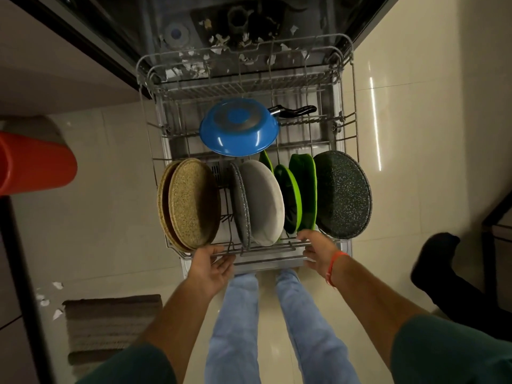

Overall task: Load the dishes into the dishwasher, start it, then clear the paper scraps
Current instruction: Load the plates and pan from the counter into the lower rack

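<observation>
a: head view. where does the load sit?

b: in the lower rack, drawn out of the dishwasher over the open door. taking the blue pan as landmark: it lies upside down mid-rack, handle toward the right. nearer the person than the pan, standing on edge in the tines: two tan speckled plates to the left, a grey plate directly in front, green plates and a dark speckled plate to the right.

a: hands?

b: left hand has its fingers curled over the rack's front rail, below the tan plates. right hand lies on the same rail beneath the green plates, fingers bent over it; how firm the hold is cannot be told.

a: handling?

b: judged: wire rack is stiff, and heavy when loaded. plates look rigid and breakable, and may rattle. take hold at the front rail, both hands spaced apart, and push evenly.

a: scraps?

b: paper scraps lie beyond the pan, inside the tub; more lie on the floor at far left. light, thin.
</observation>
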### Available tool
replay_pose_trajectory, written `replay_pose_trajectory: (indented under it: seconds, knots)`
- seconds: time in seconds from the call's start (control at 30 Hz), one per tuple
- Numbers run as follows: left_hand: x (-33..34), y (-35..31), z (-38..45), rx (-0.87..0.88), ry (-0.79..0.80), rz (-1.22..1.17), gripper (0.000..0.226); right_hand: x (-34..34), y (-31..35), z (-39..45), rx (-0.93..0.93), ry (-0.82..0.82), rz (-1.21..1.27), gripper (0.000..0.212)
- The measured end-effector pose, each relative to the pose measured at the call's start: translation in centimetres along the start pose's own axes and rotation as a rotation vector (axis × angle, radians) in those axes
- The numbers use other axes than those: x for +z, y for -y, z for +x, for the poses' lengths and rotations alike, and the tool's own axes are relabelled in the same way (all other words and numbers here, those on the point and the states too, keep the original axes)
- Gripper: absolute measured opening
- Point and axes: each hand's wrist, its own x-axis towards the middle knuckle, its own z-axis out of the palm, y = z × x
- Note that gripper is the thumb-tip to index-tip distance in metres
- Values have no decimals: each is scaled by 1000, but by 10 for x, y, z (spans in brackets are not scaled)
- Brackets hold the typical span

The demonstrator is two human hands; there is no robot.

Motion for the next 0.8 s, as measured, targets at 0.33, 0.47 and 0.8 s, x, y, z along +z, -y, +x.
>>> replay_pose_trajectory:
  seconds: [0.33,0.47,0.8]
  knots:
    - [34,-41,-11,71,57,67,12,11,43,-1,-120,41,231,39]
    - [52,-71,-12,115,94,109,9,15,80,-1,-157,70,216,28]
    - [107,-148,-30,245,148,228,7,23,169,-5,-318,120,130,22]
